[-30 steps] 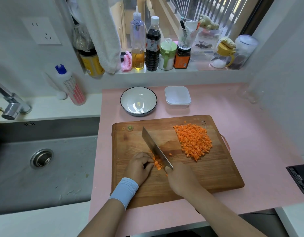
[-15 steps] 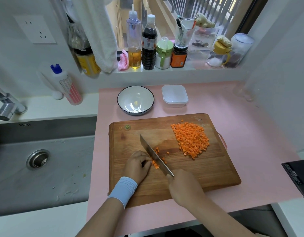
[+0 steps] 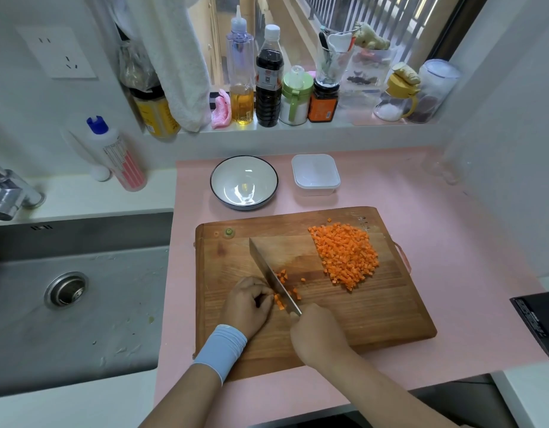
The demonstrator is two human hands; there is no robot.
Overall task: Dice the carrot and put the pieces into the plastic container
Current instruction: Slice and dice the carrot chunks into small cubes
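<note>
Few carrot strips (image 3: 278,301) pinched under left hand (image 3: 247,305) fingers, knife (image 3: 271,279) gripped in right hand (image 3: 318,333)

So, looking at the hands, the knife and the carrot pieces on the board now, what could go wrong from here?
1. The left hand pins a very short carrot remnant right against the knife blade; the fingertips could be nicked.
2. Loose cubes beside the blade could scatter off the cutting board.
3. The diced pile is large and the plastic container looks small, so pieces may spill onto the pink mat during transfer.
</note>
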